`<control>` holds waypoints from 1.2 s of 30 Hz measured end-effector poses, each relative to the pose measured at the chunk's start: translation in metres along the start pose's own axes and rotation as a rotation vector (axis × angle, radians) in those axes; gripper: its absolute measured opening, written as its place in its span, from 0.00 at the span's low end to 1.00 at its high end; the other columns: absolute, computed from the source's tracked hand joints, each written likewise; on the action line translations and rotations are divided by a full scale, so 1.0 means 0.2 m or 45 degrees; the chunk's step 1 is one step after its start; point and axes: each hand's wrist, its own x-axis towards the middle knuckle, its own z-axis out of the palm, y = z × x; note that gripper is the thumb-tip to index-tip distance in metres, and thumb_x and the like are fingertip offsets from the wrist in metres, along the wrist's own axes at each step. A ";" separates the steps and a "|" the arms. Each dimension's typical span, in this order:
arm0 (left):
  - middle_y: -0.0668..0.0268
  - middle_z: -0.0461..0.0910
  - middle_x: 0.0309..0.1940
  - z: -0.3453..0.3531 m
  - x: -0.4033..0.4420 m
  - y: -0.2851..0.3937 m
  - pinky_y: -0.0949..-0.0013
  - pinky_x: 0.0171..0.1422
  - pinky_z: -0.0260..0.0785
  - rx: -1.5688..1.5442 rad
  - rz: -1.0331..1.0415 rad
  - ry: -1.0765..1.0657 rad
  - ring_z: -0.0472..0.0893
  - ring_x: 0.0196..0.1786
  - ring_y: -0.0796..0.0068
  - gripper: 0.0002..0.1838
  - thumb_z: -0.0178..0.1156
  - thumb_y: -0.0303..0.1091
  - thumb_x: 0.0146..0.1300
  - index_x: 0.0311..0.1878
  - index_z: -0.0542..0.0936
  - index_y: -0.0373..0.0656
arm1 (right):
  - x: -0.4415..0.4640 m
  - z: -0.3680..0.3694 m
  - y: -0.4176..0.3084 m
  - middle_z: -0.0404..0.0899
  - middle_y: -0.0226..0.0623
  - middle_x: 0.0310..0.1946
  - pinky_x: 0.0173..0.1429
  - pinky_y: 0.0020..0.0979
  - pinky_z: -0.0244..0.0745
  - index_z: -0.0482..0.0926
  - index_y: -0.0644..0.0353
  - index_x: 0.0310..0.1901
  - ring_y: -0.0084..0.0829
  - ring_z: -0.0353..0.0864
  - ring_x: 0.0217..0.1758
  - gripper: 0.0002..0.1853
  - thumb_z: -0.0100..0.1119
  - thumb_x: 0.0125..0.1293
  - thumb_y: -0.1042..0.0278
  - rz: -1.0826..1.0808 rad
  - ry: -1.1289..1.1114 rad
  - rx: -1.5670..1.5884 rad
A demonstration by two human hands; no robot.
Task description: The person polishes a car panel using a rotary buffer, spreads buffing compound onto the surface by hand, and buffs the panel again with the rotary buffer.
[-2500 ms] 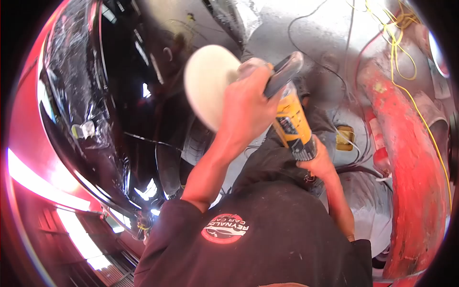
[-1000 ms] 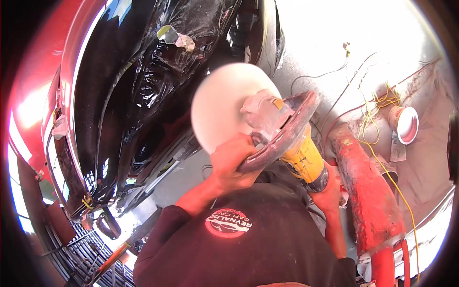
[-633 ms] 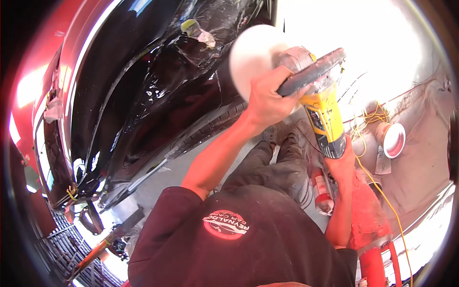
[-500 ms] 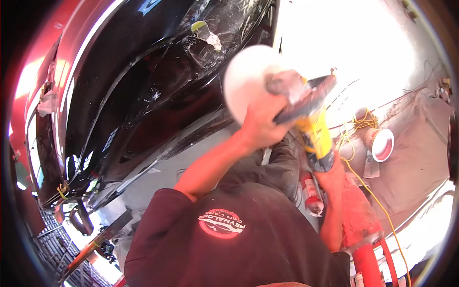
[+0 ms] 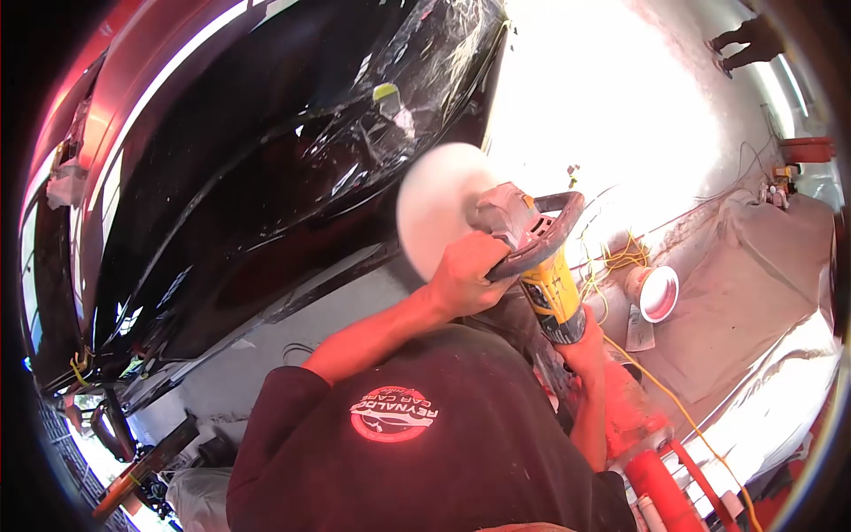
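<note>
With both hands I hold a yellow and grey polisher (image 5: 551,288) fitted with a round white pad (image 5: 443,213). My left hand (image 5: 470,270) is closed around the dark loop handle near the pad. Lower right, my right hand (image 5: 585,344) wraps round the rear of the body, its fingers partly hidden. The pad looks blurred and faces a glossy black car panel (image 5: 222,177). Whether the pad touches the panel, I cannot tell. Clear plastic film (image 5: 443,53) covers part of the car beyond the pad.
A yellow cord (image 5: 678,397) runs down on the right, with coils near a white-ended round container (image 5: 658,294). Brown sheeting (image 5: 753,257) covers the right side. A red metal frame (image 5: 660,483) stands at lower right. Another person's legs (image 5: 749,43) show at upper right.
The polisher and both hands sit lower and further left in view. The surroundings have shifted too, as the camera turned. Another person's legs have come into view. Both hands keep their hold.
</note>
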 end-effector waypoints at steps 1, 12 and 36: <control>0.58 0.77 0.25 0.04 0.06 -0.03 0.58 0.31 0.69 0.020 0.018 0.018 0.78 0.28 0.55 0.14 0.77 0.23 0.47 0.34 0.80 0.39 | 0.07 -0.04 -0.03 0.90 0.48 0.42 0.54 0.38 0.82 0.77 0.61 0.61 0.43 0.92 0.49 0.34 0.77 0.48 0.72 -0.005 -0.007 0.036; 0.55 0.82 0.27 0.52 0.84 -0.44 0.63 0.32 0.73 0.144 -0.344 0.065 0.82 0.27 0.63 0.11 0.77 0.27 0.54 0.35 0.83 0.36 | 1.11 -0.44 0.06 0.89 0.45 0.43 0.55 0.36 0.82 0.77 0.60 0.62 0.37 0.91 0.49 0.36 0.76 0.48 0.74 -0.029 -0.218 0.187; 0.57 0.81 0.25 0.72 1.37 -0.76 0.65 0.32 0.73 0.309 -0.419 0.080 0.81 0.25 0.68 0.11 0.78 0.28 0.54 0.35 0.83 0.37 | 1.77 -0.47 0.18 0.88 0.45 0.46 0.57 0.39 0.80 0.75 0.58 0.63 0.42 0.89 0.51 0.38 0.75 0.45 0.72 0.000 -0.396 0.250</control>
